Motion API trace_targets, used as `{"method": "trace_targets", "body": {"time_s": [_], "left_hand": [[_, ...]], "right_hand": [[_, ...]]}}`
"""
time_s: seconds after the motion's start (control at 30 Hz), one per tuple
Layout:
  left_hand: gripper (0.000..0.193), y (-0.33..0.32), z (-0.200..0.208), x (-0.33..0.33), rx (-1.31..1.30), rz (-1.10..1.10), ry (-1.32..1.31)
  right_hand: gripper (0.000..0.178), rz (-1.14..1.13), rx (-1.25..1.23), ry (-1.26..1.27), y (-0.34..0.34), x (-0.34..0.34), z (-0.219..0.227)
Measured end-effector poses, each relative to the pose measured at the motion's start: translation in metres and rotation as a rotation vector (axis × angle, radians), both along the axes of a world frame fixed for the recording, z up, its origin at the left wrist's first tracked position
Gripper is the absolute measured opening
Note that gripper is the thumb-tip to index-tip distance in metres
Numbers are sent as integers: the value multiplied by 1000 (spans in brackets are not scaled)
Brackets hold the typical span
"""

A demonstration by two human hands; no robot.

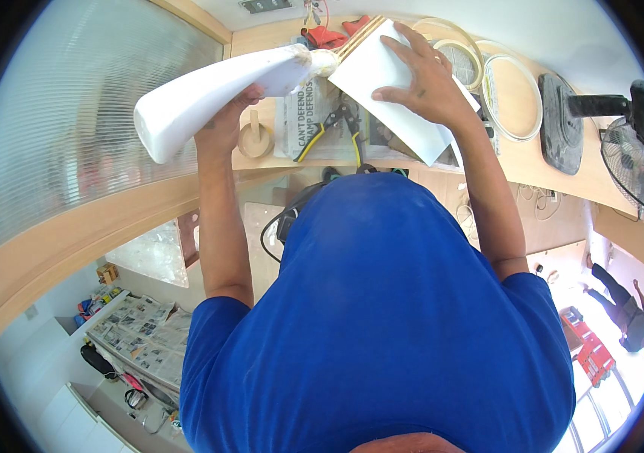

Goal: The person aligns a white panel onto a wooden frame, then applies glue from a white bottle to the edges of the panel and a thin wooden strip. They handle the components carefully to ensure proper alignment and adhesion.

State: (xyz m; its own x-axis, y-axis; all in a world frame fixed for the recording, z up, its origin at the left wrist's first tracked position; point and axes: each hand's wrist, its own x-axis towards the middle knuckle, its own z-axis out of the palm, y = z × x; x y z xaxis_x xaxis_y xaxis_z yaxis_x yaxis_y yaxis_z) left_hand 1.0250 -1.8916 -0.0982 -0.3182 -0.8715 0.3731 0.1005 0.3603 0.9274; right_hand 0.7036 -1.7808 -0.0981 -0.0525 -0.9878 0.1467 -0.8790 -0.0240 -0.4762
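Left arm (222, 219) reaches straight ahead, right arm (494, 200) slants inward.
Left grip (222, 127) is curled closed, partly hidden; right grip (427, 84) has fingers (414, 41) spread and thumb (393, 96) held apart, back showing.

A black wire-caged fan (599, 106) stands toward the right of the pale wooden surface (524, 161), a ribbed translucent panel (88, 113) at left.

Place: workshop-type rm., prob. joinery. Evid.: wood bench (514, 157) holds cutters (348, 118), coiled strips (516, 137), tan roll (247, 145); white board (382, 90) & crusted-nozzle bottle (212, 97) abv.; newspaper-covered surface (137, 336) elsewhere in rm.
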Motion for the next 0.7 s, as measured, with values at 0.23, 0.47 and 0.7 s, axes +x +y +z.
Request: {"method": "trace_targets", "body": {"time_s": [0.23, 0.47, 0.7], "left_hand": [[14, -6, 5, -22, 41, -54, 97], [16, -12, 6, -3, -59, -19, -113], [14, -6, 8, 0, 12, -30, -51]], "right_hand": [[94, 39, -52, -3, 1, -3, -4], [95, 0, -26, 10, 0, -7, -7], [98, 3, -11, 8, 1, -8, -7]]}}
